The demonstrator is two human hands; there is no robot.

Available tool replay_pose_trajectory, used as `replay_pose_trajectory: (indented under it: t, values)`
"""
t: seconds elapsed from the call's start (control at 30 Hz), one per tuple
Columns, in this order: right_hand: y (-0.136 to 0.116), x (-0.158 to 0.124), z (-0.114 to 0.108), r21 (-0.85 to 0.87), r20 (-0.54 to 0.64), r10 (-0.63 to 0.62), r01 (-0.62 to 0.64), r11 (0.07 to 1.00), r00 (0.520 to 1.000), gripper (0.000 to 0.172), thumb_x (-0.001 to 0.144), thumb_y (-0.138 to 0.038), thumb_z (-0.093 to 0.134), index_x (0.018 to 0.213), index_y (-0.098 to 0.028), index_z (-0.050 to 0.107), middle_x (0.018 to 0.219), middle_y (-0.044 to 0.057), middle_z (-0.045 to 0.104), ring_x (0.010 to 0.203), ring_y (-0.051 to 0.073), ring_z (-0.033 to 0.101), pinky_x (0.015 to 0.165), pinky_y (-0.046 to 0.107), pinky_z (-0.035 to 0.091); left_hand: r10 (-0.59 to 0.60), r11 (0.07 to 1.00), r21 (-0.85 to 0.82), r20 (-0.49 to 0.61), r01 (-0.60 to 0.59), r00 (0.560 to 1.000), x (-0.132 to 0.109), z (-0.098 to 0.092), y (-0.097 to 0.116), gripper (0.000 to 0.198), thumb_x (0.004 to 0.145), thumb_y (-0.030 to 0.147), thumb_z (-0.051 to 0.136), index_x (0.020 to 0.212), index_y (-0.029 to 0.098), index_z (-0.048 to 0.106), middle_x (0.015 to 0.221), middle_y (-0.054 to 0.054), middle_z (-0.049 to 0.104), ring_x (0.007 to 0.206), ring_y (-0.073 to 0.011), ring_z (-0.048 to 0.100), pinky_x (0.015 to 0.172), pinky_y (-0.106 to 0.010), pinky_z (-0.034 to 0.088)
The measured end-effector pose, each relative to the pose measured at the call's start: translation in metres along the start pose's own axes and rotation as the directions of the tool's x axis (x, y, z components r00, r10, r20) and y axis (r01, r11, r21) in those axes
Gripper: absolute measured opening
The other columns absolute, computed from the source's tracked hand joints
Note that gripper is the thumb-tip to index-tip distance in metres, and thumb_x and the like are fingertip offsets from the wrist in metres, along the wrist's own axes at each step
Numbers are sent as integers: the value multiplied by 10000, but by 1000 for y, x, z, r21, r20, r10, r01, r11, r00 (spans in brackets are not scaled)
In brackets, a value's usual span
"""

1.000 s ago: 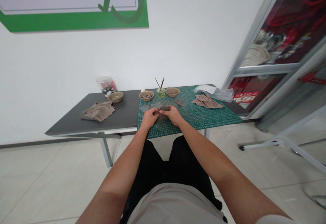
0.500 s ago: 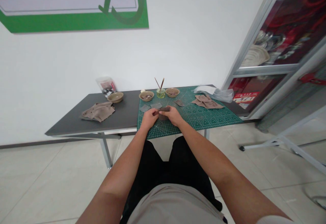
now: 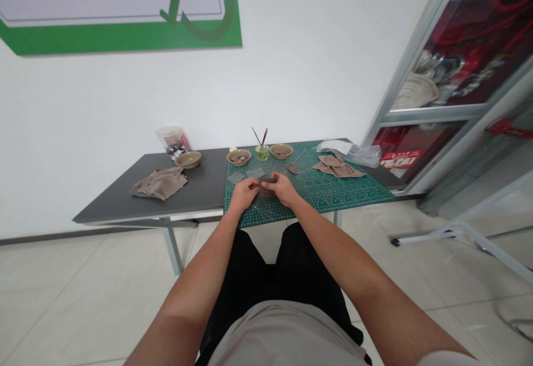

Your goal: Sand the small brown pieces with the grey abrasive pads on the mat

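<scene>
Near the front edge of the green cutting mat point(image 3: 333, 195), the left hand point(image 3: 245, 192) and the right hand point(image 3: 286, 190) hold 1 small brown piece point(image 3: 267, 192) that may be cloth. The left hand has its fingers bent and pinches the left side. The right hand grips the right side, with the thumb lying across it. The fingers hide part of it, so I cannot tell how it is folded.

Just past the left hand lie 2 gray patches point(image 3: 236, 177). A hand reaching too far could push them out of place. Farther back, a clear jar point(image 3: 262, 156) with 2 brown sticks point(image 3: 265, 136) stands between the left bowl point(image 3: 239, 163) and the right bowl point(image 3: 281, 157). A bump to the sticks could tip the jar. The brown piece could slip or go crooked if 1 hand pulls harder.
</scene>
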State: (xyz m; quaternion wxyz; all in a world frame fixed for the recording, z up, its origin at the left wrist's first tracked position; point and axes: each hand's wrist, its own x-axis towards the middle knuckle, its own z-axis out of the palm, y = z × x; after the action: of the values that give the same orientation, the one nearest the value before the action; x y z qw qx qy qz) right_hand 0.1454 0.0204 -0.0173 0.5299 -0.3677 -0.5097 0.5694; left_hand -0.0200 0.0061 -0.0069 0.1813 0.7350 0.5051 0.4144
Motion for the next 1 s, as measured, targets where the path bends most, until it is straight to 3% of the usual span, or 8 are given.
replay_pose_trajectory:
  t: [1.0]
  values:
    - [1, 0, -1, -26, -14, -17, 17, 1000, 1000, 512, 540, -434, 854, 694, -223, 413, 638, -56, 515, 603, 129, 501, 590, 276, 404, -40, 996, -81, -19, 39, 999, -1, 1, 1, 68, 759, 204, 617, 720, 171, 662, 694, 4, 669, 671, -136, 585, 660, -246, 446]
